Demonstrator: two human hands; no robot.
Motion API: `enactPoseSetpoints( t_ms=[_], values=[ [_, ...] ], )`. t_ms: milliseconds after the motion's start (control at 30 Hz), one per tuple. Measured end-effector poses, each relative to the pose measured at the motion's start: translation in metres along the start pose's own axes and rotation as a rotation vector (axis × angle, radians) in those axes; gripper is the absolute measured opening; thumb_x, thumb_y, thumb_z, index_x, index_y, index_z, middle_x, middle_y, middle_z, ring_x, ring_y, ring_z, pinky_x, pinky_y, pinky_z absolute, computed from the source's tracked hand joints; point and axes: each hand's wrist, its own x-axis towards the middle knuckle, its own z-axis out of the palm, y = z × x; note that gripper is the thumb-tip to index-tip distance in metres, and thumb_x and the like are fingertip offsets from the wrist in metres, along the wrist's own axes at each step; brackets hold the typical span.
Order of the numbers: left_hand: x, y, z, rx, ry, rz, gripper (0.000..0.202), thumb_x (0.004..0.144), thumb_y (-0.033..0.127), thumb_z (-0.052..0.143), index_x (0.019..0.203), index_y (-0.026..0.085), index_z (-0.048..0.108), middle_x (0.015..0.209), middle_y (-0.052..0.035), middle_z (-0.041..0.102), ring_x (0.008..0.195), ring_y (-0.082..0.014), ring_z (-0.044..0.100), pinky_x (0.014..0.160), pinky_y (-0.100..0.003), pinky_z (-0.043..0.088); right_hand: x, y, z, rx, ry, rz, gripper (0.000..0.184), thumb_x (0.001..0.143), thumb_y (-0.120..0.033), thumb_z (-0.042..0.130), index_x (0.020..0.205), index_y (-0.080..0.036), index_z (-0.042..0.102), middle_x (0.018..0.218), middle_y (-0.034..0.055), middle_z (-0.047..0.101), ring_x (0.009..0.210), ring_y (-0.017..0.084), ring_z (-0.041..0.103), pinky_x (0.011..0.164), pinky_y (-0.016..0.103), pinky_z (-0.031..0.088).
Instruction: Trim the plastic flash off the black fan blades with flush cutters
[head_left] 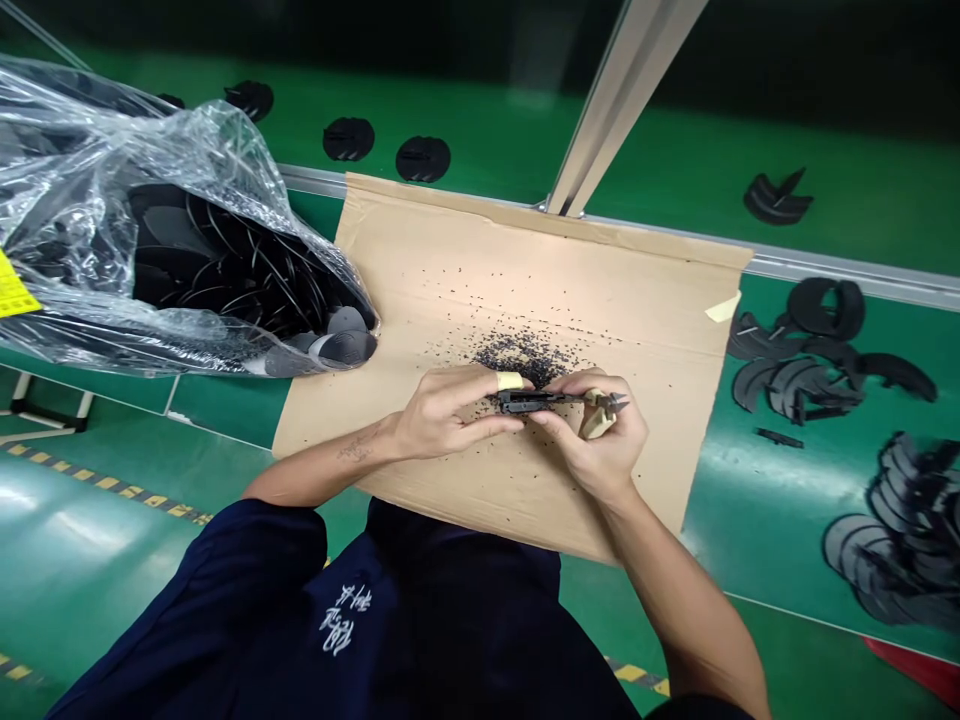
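The part [525, 402] sat above the cardboard [420, 235], near its middle. The left hand [439, 412], nearly closed, pinched it from 9 o'clock; the right hand [611, 445], curled just beside it at 3 o'clock, gripped a pale tool [598, 425]. Black bits [525, 355] lay at 12 o'clock, a bag [97, 190] at 10 o'clock, dark pieces [806, 388] farther out at 3 o'clock.

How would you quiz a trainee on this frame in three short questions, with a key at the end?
1. True or false: the black part lies untouched on the cardboard.
2. What is scattered across the cardboard?
A. White screws
B. Small black bits
C. Coins
3. Fill in: the cream-coloured tool is in the ____ hand.

Key: 1. False; the left hand holds it. 2. B. 3. Right.
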Motion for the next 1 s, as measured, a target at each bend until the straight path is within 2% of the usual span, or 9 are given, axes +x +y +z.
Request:
enactPoseSetpoints(
  t_ms=[133, 300, 500, 567, 733, 900, 1000],
  values=[
    [-0.0015, -0.0009, -0.0004, 0.034, 0.031, 0.01, 0.031, 0.088, 0.032, 0.079, 0.115, 0.018, 0.073, 0.092, -0.0061, 0.08, 0.077, -0.0146, 0.076, 0.072, -0.024, 0.063, -0.0011, 0.0004, 0.0, 0.001, -0.024, -0.03, 0.034, 0.079, -0.042, 0.086, 0.095, -0.025, 0.062, 0.089, 0.0026, 0.07, 0.083, 0.021, 0.068, 0.078, 0.039, 0.057],
    [-0.0052, -0.0035, 0.0001, 0.089, 0.059, 0.011, 0.03, 0.088, 0.033, 0.079, 0.114, 0.02, 0.073, 0.082, -0.0024, 0.079, 0.066, -0.0125, 0.072, 0.063, -0.022, 0.06, -0.0021, 0.0004, 0.0003, -0.031, -0.021, -0.009, 0.037, 0.078, -0.048, 0.086, 0.094, -0.025, 0.062, 0.09, 0.0039, 0.07, 0.083, 0.022, 0.068, 0.076, 0.041, 0.058],
    [-0.0059, -0.0019, 0.0052, 0.106, 0.038, 0.059, 0.034, 0.098, 0.029, 0.067, 0.128, 0.013, 0.067, 0.101, -0.0093, 0.08, 0.085, -0.0148, 0.078, 0.078, -0.024, 0.065, -0.0034, 0.0008, 0.003, -0.047, 0.003, -0.096, 0.033, 0.08, -0.043, 0.085, 0.097, -0.026, 0.062, 0.089, 0.0026, 0.069, 0.081, 0.021, 0.067, 0.074, 0.039, 0.056],
    [-0.0051, -0.0006, 0.0057, 0.108, 0.059, 0.06, 0.035, 0.097, 0.03, 0.068, 0.128, 0.015, 0.067, 0.1, -0.008, 0.081, 0.084, -0.0145, 0.078, 0.077, -0.024, 0.065, -0.0038, 0.0008, 0.0032, -0.059, -0.003, -0.098, 0.033, 0.08, -0.041, 0.086, 0.098, -0.026, 0.062, 0.09, 0.0027, 0.069, 0.083, 0.021, 0.067, 0.075, 0.039, 0.056],
    [-0.0019, 0.0017, 0.0025, 0.073, 0.095, 0.01, 0.031, 0.089, 0.032, 0.078, 0.116, 0.017, 0.072, 0.091, -0.0049, 0.081, 0.075, -0.0129, 0.076, 0.071, -0.022, 0.064, -0.0031, 0.0002, 0.0016, -0.048, -0.018, -0.078, 0.033, 0.08, -0.04, 0.086, 0.098, -0.026, 0.062, 0.09, 0.0032, 0.07, 0.084, 0.022, 0.068, 0.077, 0.041, 0.057],
    [-0.0011, 0.0018, -0.0002, 0.066, 0.03, 0.013, 0.027, 0.093, 0.032, 0.074, 0.114, 0.016, 0.072, 0.094, -0.006, 0.08, 0.079, -0.0138, 0.076, 0.073, -0.024, 0.064, -0.0016, -0.0013, 0.0007, -0.057, -0.013, -0.114, 0.031, 0.08, -0.04, 0.085, 0.096, -0.027, 0.062, 0.088, 0.003, 0.07, 0.08, 0.022, 0.068, 0.073, 0.042, 0.057],
    [-0.0012, 0.0017, -0.003, 0.113, -0.021, 0.035, 0.027, 0.093, 0.035, 0.073, 0.112, 0.016, 0.072, 0.087, -0.0052, 0.079, 0.072, -0.0133, 0.074, 0.068, -0.024, 0.063, -0.0012, -0.0012, 0.0008, -0.046, -0.026, -0.16, 0.03, 0.08, -0.035, 0.086, 0.097, -0.027, 0.062, 0.088, 0.0025, 0.07, 0.08, 0.021, 0.068, 0.073, 0.041, 0.057]
  ],
)
